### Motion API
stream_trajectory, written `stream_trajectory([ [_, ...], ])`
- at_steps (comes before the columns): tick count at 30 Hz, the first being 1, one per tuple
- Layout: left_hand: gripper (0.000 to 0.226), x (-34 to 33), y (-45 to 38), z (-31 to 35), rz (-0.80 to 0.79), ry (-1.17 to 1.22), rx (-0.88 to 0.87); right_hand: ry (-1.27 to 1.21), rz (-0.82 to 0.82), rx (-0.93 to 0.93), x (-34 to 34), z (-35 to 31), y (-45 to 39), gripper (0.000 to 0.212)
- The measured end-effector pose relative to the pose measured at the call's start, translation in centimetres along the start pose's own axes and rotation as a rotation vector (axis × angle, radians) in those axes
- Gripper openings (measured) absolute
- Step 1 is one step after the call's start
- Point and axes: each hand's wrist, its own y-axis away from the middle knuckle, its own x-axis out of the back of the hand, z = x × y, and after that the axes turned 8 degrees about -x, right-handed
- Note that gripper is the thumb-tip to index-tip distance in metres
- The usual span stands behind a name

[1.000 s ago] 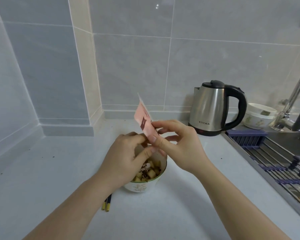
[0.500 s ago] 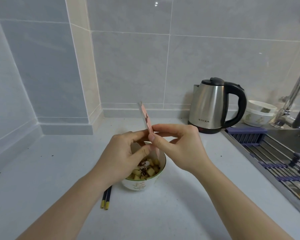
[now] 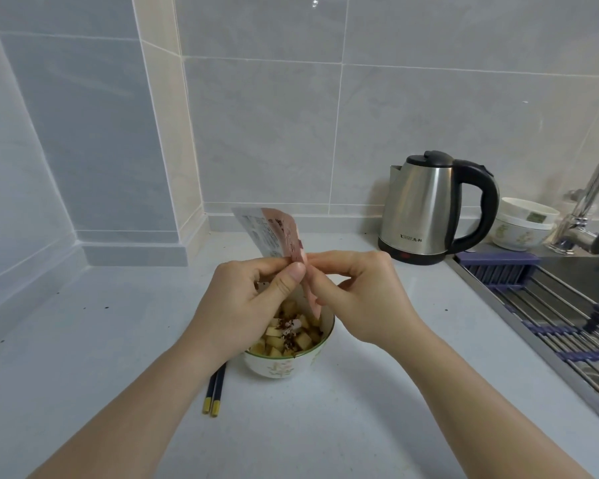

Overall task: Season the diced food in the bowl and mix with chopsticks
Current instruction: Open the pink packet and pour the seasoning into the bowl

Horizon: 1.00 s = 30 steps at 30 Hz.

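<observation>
Two hands, left hand and right hand, pinching seasoning packet, above bowl of spice-dusted diced food.

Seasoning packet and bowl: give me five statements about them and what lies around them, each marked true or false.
1. Both the left hand and the right hand pinch the seasoning packet above the bowl. True.
2. The bowl holds only plain diced food. False: dark and pale seasoning already lies on the diced food.
3. The chopsticks stand in the bowl. False: they lie on the counter beside it.
4. A steel kettle stands at the back right. True.
5. The kettle's handle is red. False: it is black.
</observation>
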Motion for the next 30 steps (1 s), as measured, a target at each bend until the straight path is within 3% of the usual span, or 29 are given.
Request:
stream_trajectory([
  [9,0.046,-0.2,0.1,0.2,-0.025,-0.191,-0.104,0.161,0.114,0.079,-0.8,0.1,0.2,0.018],
  [13,0.031,-0.2,0.2,0.4,0.047,-0.333,-0.127,0.208,0.158,0.149,-1.2,-0.1,0.3,0.013],
  [17,0.035,-0.4,0.3,0.7,0.052,-0.42,-0.131,0.258,0.188,0.206,-1.5,-0.3,0.4,0.014],
  [24,0.037,-0.5,0.0,0.7,0.04,-0.287,-0.094,0.232,0.218,0.185,-1.6,-0.8,0.5,0.026],
  [30,0.037,-0.4,-0.1,0.6,0.026,-0.227,-0.093,0.233,0.249,0.183,-2.0,-0.6,0.3,0.014],
])
